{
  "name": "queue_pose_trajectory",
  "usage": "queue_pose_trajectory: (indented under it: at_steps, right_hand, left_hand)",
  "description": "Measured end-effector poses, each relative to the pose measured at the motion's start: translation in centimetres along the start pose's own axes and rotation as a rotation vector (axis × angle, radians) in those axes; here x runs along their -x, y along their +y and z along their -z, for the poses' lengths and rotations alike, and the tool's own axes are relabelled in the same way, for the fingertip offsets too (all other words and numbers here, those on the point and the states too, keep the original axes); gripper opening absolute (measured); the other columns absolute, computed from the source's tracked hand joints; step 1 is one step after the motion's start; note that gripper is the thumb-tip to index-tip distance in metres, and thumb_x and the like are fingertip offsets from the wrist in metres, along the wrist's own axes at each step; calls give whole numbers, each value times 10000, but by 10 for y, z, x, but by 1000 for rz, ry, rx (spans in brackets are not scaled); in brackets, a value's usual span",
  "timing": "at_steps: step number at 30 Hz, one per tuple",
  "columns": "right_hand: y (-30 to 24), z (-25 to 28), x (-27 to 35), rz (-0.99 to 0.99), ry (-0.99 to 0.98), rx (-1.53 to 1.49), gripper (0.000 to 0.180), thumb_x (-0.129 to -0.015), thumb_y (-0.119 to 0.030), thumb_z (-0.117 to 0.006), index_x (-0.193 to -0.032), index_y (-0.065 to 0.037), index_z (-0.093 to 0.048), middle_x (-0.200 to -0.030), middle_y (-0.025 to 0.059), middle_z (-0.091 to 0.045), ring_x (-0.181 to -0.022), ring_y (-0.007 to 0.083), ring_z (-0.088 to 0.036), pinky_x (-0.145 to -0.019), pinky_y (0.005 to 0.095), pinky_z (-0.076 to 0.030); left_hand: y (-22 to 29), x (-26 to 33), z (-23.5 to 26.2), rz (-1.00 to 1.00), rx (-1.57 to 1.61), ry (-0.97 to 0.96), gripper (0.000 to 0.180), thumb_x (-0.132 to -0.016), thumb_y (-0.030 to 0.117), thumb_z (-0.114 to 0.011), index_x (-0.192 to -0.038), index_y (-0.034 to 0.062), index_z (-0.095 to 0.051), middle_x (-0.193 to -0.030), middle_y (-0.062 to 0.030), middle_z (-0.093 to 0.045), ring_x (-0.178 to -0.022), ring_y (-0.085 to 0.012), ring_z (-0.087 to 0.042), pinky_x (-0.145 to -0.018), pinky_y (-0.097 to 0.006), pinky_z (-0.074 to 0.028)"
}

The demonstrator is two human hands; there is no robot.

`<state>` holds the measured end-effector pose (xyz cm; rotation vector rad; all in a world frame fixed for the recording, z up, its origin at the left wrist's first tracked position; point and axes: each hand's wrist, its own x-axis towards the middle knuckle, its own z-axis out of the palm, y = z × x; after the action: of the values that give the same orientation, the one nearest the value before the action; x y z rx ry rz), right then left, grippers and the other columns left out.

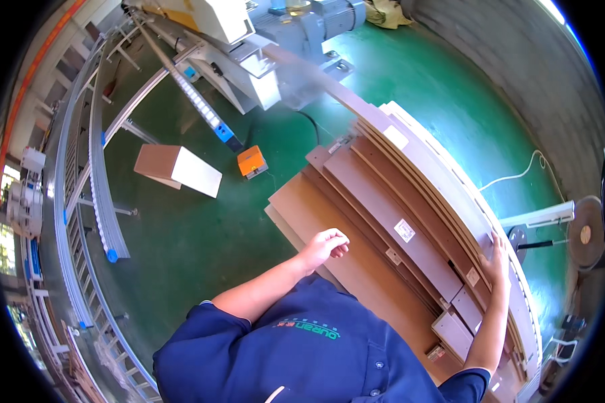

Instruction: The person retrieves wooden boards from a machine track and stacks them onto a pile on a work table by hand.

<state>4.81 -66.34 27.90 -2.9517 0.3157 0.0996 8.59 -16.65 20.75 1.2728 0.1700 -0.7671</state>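
Note:
My right hand (496, 263) is on a long brown board (444, 181) at the right side of a stack, its thumb and fingers spread across the edge. My left hand (324, 248) is held in front of my body with the fingers curled in, and nothing shows in it. Beneath and beside it lies a wide light-brown panel (316, 215). On that panel several narrower brown boards (376, 195) are stacked lengthwise, some bearing white labels (405, 231). Shorter pieces (453, 333) sit at the near end, close to my right forearm.
An orange foot pedal (251, 162) and a brown-and-white box-shaped piece (178, 168) stand on the green floor. Roller conveyor rails (107, 201) run along the left. A machine with a grey motor (302, 33) is ahead. A round-disc stand (585, 233) is at the right.

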Motion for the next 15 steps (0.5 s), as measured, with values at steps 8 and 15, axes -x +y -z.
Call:
queue_pose_trajectory:
  at_steps: [8, 15]
  right_hand:
    - [29, -10, 22, -49, 102, -84, 598, -646, 96, -671, -1203, -61, -521, -1138, 143, -541, -1117, 363, -498, -993, 415, -408]
    - [94, -19, 66, -150, 192, 85, 694, -649, -43, -728, -1295, -92, -479, -1265, 154, -517, -1220, 364, -454, -1053, 440, -354]
  left_hand:
    - [2, 1, -26, -2, -39, -70, 163, -954, 216, -533, -932, 77, -616, -846, -34, -633, -783, -118, -586, -772, -267, -475]
    - [-10, 9, -29, 40, -39, 2, 165, -953, 223, -547, -937, 77, -623, -836, -24, -632, -776, -111, -592, -752, -257, -480]
